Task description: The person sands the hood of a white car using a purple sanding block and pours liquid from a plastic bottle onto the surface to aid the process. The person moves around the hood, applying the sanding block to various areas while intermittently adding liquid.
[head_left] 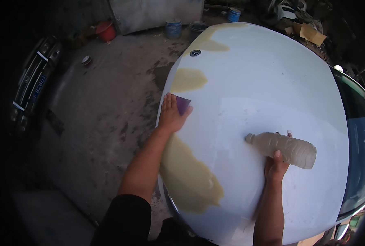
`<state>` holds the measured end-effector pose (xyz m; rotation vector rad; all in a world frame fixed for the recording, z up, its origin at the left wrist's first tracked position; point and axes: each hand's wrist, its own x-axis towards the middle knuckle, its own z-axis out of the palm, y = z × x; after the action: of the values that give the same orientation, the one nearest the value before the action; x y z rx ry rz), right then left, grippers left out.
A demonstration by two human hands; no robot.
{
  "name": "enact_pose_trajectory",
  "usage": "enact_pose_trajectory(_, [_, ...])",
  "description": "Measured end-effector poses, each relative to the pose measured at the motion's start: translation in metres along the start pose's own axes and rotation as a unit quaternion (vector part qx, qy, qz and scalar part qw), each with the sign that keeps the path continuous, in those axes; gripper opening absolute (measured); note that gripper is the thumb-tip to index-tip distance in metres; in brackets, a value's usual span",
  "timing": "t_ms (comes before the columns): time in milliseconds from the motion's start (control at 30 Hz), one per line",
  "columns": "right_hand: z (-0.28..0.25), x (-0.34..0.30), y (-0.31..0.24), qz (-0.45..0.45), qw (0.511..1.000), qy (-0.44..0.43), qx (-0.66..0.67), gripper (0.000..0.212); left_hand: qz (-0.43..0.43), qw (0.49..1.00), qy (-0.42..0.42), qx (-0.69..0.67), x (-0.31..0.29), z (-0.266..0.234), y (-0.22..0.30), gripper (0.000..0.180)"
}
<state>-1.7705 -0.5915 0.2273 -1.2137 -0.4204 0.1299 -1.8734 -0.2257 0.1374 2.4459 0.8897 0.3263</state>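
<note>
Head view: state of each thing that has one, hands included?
Left hand: fingers extended, over the sheet
Purple sheet: on the hood, partly covered
Right hand: gripping the bottle
Bottle: on its side, neck leftward; cap unclear
White hood: shut, with yellowish patches
Red bucket: upright on the floor

The sheet point(183, 104) is on the hood point(256, 82), left of the bottle point(287, 148); far left, probably a car front point(32, 84).
</note>
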Motion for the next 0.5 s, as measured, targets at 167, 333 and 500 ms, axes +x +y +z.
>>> enact_pose_trajectory(167, [-0.018,0.002,-0.003,0.007,0.999,0.009,-0.030,0.104,0.082,0.993,-0.052,0.067,-0.099,0.016,0.013,0.099])
enact_pose_trajectory(333, [-0.001,0.005,-0.003,0.000,1.000,-0.002,-0.020,0.106,0.046,0.999,-0.027,0.011,-0.024,0.000,0.001,0.099])
enact_pose_trajectory(500, [-0.004,0.003,-0.007,-0.015,0.999,0.019,-0.026,0.105,0.052,0.996,-0.047,0.059,-0.079,0.014,0.001,0.100])
